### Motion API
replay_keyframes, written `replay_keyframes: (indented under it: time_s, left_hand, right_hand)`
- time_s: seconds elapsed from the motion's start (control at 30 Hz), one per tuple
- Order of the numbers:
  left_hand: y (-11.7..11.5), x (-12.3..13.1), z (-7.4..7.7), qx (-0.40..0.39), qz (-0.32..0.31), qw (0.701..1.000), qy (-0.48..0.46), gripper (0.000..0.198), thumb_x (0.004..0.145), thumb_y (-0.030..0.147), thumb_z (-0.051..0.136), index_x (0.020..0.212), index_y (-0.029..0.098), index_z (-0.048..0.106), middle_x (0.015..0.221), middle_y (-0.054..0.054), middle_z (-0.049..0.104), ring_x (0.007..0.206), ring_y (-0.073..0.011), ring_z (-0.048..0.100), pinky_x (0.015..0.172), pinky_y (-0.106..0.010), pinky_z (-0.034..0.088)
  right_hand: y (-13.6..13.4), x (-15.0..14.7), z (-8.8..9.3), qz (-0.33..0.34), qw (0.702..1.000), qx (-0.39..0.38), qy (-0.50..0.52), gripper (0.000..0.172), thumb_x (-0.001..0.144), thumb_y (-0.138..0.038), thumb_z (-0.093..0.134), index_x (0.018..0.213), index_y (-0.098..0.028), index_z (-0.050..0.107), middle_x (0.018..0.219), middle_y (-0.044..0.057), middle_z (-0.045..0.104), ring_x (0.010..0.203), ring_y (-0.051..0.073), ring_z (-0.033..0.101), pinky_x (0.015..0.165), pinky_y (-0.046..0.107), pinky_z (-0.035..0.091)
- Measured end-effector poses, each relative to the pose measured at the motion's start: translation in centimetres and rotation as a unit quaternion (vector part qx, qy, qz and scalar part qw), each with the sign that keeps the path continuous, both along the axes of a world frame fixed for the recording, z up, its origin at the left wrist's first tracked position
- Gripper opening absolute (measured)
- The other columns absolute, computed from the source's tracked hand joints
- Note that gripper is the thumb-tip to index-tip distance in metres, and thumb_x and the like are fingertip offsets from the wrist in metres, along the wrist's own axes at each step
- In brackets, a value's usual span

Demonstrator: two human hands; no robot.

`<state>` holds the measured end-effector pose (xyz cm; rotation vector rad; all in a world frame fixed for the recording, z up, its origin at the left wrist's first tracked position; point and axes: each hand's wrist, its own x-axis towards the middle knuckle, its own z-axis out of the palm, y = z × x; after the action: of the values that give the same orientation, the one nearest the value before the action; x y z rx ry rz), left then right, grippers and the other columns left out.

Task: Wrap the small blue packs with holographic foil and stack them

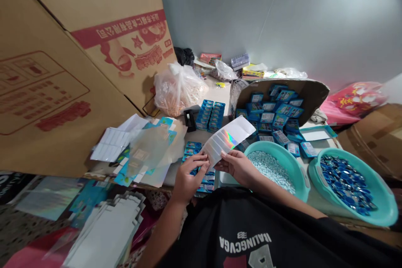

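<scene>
Between my hands is a curved strip of shiny, rainbow-reflecting stickers, its far end reaching up and to the right. My left hand pinches the near left corner of the strip with thumb and fingers. On the lower right edge, my right hand grips it, thumb on top. Under and beside the hands lie rows of small blue boxes, partly covered by the left hand. Just right of my right hand stands a turquoise basin of pale blue pellets.
Another basin holds blue shiny pieces. A cardboard box contains many blue packets. Two upright stacks of blue boxes stand near a black stapler-like object. Sheets lie left, a full plastic bag behind. Large cartons wall the left.
</scene>
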<state>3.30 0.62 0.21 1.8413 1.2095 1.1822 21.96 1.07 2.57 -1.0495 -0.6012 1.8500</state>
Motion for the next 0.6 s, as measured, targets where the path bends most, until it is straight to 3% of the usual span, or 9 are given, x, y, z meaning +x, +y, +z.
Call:
replay_keyframes:
  time_s: [0.17,0.3,0.4,0.5,0.6]
  left_hand:
    - [0.4,-0.2,0.6,0.013,0.043,0.998,0.045,0.015,0.088,0.026,0.059,0.08,0.02,0.071,0.088,-0.005,0.072,0.09,-0.0183,0.066,0.087,-0.032,0.051]
    - [0.3,0.1,1.1,-0.011,0.042,0.998,0.04,0.017,0.089,0.03,0.057,0.083,0.02,0.069,0.089,-0.005,0.071,0.09,-0.0183,0.065,0.087,-0.03,0.05]
    - [0.2,0.4,0.9,-0.071,0.113,0.991,-0.028,0.023,0.09,0.037,0.056,0.088,0.019,0.069,0.091,-0.006,0.072,0.09,-0.0191,0.066,0.084,-0.03,0.05]
    - [0.5,0.1,0.1,-0.156,0.222,0.946,-0.179,0.031,0.085,0.047,0.061,0.088,0.017,0.067,0.077,-0.004,0.069,0.073,-0.0161,0.064,0.071,-0.027,0.052]
    - [1.1,-0.6,-0.6,-0.229,0.273,0.88,-0.314,0.039,0.072,0.052,0.072,0.085,0.017,0.064,0.063,0.002,0.062,0.058,-0.011,0.058,0.059,-0.023,0.05]
  right_hand:
    - [1.1,0.5,0.6,0.06,0.991,0.07,-0.093,0.039,0.07,-0.046,0.079,0.089,-0.014,0.071,0.075,0.005,0.072,0.066,0.02,0.069,0.072,0.039,0.057]
    - [2.3,0.9,1.7,0.062,0.983,0.11,-0.137,0.033,0.071,-0.044,0.077,0.087,-0.016,0.072,0.074,0.001,0.071,0.064,0.017,0.066,0.067,0.035,0.057]
    - [3.0,1.3,2.0,0.043,0.981,0.109,-0.152,0.032,0.071,-0.043,0.077,0.088,-0.016,0.071,0.075,0.002,0.071,0.066,0.017,0.066,0.066,0.033,0.058]
    - [3.7,2.6,1.2,0.011,0.982,0.088,-0.166,0.03,0.075,-0.038,0.074,0.094,-0.016,0.068,0.081,0.004,0.071,0.069,0.017,0.066,0.067,0.033,0.059]
    - [4.6,5.0,-0.6,-0.019,0.96,0.086,-0.265,0.024,0.082,-0.031,0.062,0.101,-0.017,0.065,0.083,0.005,0.07,0.069,0.017,0.065,0.064,0.031,0.056]
